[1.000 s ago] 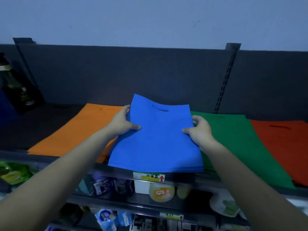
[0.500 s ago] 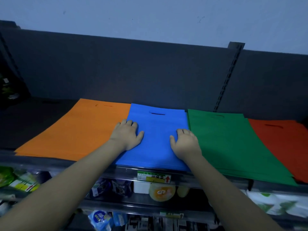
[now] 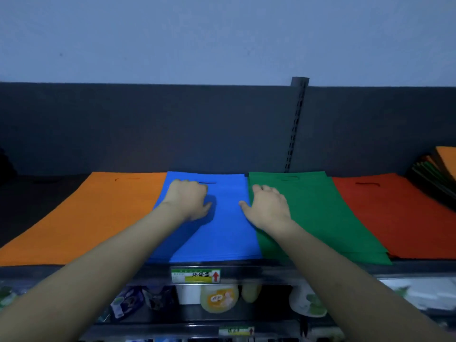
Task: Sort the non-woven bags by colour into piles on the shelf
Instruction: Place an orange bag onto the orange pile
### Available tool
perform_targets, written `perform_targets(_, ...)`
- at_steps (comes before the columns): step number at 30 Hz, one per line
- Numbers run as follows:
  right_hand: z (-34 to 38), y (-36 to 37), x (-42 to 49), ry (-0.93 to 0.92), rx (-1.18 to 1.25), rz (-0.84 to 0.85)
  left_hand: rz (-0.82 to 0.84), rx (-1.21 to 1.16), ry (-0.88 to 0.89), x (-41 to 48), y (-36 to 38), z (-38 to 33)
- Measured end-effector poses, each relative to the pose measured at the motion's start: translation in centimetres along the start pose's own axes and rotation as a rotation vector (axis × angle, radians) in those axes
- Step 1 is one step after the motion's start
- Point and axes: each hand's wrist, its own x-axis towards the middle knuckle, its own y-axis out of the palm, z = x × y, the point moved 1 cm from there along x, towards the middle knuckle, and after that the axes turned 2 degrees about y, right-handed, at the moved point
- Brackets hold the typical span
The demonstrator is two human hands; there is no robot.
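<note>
Lifted a second ago, the blue pile (image 3: 229,233) now lies on the shelf (image 3: 44,193) under the left hand (image 3: 187,199), the right hand (image 3: 267,207) on its green-side edge; both press flat, gripping nothing. Blue seems sorted.

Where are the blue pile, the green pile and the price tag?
blue pile (image 3: 222,233), head view, middle of top bag.
green pile (image 3: 320,213), head view, middle of top bag.
price tag (image 3: 195,275), head view, its centre.
</note>
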Motion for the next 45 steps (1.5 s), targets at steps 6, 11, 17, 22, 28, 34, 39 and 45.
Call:
perform_targets(6,-14.6,-7.5,-1.0,0.096,-0.126,-0.063,-0.243,-0.07,0.063,4.4,-9.2,-10.4)
perform_targets(11,-31.2,-12.3,-2.6,0.218,-0.191,-0.101,-0.329,-0.139,0.075,8.4,-15.3,-23.7)
perform_targets(17,-48.1,-17.3,-3.0,0.27,-0.234,-0.07,-0.28,-0.232,0.088,13.9,-20.2,-39.9)
perform_targets(22,-59.1,-19.8,-2.8,0.353,-0.183,-0.05,-0.274,-0.21,0.137,17.4,-23.0,-49.7)
perform_targets(28,-67.6,-18.6,-2.8,0.497,-0.237,0.038,-0.254,-0.169,0.275,20.4,-22.9,-57.6)
perform_targets(34,-70.3,-15.4,-2.4,0.451,-0.068,-0.025,-0.159,-0.266,0.225,22.4,-21.1,-60.7)
perform_targets(39,-71.0,-14.5,-2.2,0.421,-0.046,-0.041,-0.142,-0.382,0.156,22.5,-19.8,-60.8)
perform_targets(45,-71.1,-14.2,-2.2,0.35,-0.165,-0.161,-0.143,-0.414,0.161,21.8,-19.7,-60.8)
